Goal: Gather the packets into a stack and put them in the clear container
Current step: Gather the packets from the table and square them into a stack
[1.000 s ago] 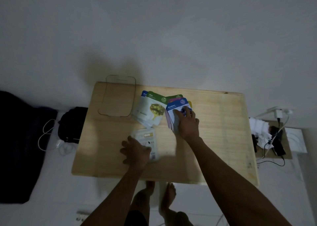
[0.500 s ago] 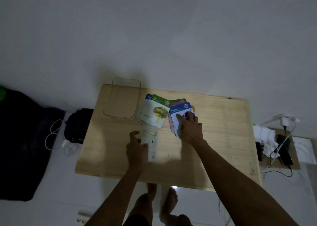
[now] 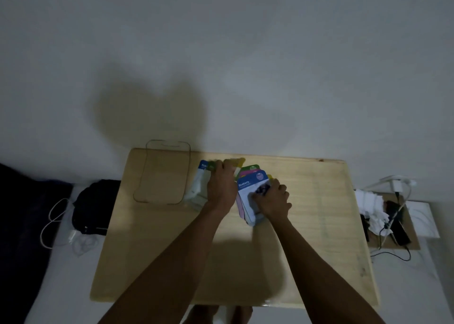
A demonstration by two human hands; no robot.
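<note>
Dim room, small light-wood table [image 3: 307,237] against a pale wall. The packets lie in two fanned groups near the table's far edge, just right of centre-left.

Right group [image 3: 250,188]: top packet is white w/ a blue header band reading "Blueberry" and a dark berry pic; under it pink, green and yellow edges poke out toward the wall, fanned unevenly, not squared up. Right hand [image 3: 272,199] lies on top of it, fingers curled and pressing down on the blueberry packet, thumb side toward the left; looks like a flat press, can't tell if anything is actually pinched.

Left group [image 3: 200,186]: whitish packets w/ a blue header corner and a green one showing at the far end, blurred. Left hand [image 3: 219,188] covers most of it, fingers bent over the far edge where a yellow-topped packet [image 3: 237,162] sticks out. Grip looks closed around the packets' far ends, detail blurred.

Clear container [image 3: 163,173] sits empty at the far left of the table, just beside the left group, its far rim overhanging the table edge; only its thin outline shows, rounded corners.
</note>
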